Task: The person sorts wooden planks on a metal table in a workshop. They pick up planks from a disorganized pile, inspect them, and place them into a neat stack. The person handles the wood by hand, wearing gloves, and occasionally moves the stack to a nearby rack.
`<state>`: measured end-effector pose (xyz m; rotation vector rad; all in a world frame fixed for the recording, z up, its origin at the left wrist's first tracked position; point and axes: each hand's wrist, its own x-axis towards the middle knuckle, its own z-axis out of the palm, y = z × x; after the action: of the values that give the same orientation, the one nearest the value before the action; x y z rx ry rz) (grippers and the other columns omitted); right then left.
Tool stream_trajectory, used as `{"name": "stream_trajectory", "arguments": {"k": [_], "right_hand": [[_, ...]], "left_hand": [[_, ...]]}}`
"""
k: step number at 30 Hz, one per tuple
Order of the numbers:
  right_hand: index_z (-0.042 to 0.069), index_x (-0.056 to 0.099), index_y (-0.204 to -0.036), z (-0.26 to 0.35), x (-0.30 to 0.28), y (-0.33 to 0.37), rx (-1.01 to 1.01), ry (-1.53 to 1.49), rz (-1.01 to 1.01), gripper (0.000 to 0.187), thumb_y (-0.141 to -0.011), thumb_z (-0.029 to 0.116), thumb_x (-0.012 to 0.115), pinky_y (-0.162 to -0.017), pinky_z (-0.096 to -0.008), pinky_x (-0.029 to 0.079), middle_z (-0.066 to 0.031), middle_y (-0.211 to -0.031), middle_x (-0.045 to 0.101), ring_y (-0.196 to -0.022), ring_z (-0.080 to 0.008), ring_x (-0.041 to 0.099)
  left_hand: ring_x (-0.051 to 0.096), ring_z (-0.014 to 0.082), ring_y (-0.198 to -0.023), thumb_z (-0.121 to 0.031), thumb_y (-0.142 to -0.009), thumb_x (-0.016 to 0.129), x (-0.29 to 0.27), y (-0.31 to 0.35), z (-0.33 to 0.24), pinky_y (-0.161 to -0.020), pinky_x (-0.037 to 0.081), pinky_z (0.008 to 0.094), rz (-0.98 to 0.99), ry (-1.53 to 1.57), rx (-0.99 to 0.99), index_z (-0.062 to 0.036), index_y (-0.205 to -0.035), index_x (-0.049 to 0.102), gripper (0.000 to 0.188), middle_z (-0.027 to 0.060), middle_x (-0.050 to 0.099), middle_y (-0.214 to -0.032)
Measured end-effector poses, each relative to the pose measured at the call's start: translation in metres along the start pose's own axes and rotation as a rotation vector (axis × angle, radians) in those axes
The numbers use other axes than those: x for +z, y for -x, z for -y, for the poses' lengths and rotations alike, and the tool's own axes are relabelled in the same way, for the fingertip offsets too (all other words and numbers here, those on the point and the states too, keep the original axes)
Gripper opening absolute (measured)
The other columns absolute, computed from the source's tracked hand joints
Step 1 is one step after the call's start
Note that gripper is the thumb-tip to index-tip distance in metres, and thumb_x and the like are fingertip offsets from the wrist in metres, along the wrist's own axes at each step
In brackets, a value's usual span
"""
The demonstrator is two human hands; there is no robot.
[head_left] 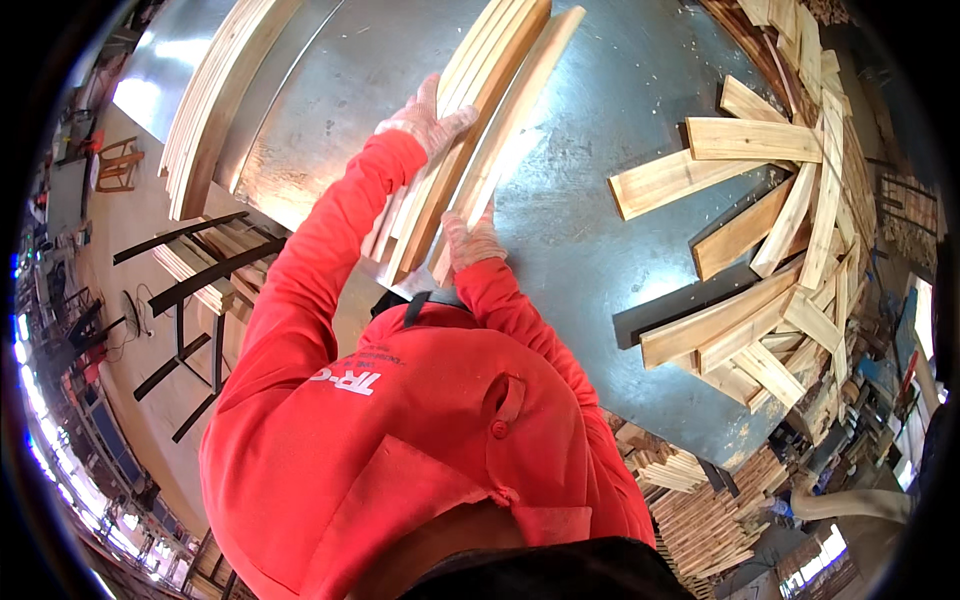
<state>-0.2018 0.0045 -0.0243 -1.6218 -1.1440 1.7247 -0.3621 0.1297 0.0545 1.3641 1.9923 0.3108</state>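
Note:
A stack of long, narrow wooden boards (452, 120) lies slantwise on the grey metal table, reaching toward my body. My left hand (428, 118), in a thin pale glove, rests against the stack's left side, its fingers spread and its thumb laid over the top. One separate wooden board (518, 115) runs along the stack's right side with a narrow gap between them. Around the near end of this board my right hand (474, 242), gloved too, is closed, with the thumb on the left and fingers on the right, partly hidden.
The metal table top (590, 255) spreads around the boards. Loose boards (755, 140) lie in a jumbled pile along its right side. Another neat board stack (222, 100) stands at the far left. Black metal frames (215, 285) and a wooden chair (118, 165) are on the left floor.

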Motion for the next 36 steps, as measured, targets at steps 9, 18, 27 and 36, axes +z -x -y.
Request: {"name": "stream_trajectory", "arguments": {"k": [9, 18, 27, 36], "right_hand": [[0.0, 0.016, -0.152, 0.064, -0.051, 0.001, -0.047, 0.828, 0.482, 0.088, -0.091, 0.048, 0.057, -0.096, -0.0412, 0.047, -0.0286, -0.127, 0.056, -0.115, -0.0387, 0.058], [0.003, 0.008, -0.154, 0.034, -0.03, 0.016, -0.201, -0.685, 0.276, 0.084, -0.095, 0.032, 0.06, -0.102, -0.0353, 0.042, -0.0144, -0.137, 0.05, -0.117, -0.0223, 0.054], [0.02, 0.001, -0.156, 0.023, -0.044, 0.017, -0.212, 0.578, 0.151, 0.094, -0.088, 0.045, 0.06, -0.097, -0.046, 0.045, -0.0297, -0.131, 0.054, -0.113, -0.0473, 0.057], [0.014, 0.018, -0.154, 0.049, -0.048, 0.023, -0.163, 0.602, 0.302, 0.084, -0.088, 0.037, 0.063, -0.103, -0.0409, 0.042, -0.0252, -0.14, 0.048, -0.125, -0.0391, 0.052]], "left_hand": [[0.031, 0.0413, -0.14, -0.056, -0.071, 0.072, 0.028, 0.066, -0.024, -0.112, 0.033, 0.0451, 0.013, -0.417, -0.153, -0.009, -0.155, 0.004, 0.118, 0.0273, 0.021, -0.155], [0.066, 0.0263, -0.099, -0.043, -0.08, 0.073, 0.026, 0.05, 0.037, -0.088, 0.053, 0.0369, 0.653, 1.756, 0.07, 0.0039, -0.137, 0.046, 0.079, 0.0184, 0.066, -0.114], [0.06, 0.0339, -0.114, -0.059, -0.089, 0.055, 0.049, 0.041, 0.062, -0.099, 0.046, 0.0386, -0.056, 0.517, -0.103, -0.0014, -0.141, 0.045, 0.078, 0.024, 0.059, -0.125], [0.037, 0.0378, -0.135, -0.044, -0.072, 0.072, 0.025, 0.077, -0.034, -0.108, 0.035, 0.0478, -0.036, -0.166, -0.332, -0.0113, -0.155, 0.004, 0.113, 0.0246, 0.029, -0.148]]}}
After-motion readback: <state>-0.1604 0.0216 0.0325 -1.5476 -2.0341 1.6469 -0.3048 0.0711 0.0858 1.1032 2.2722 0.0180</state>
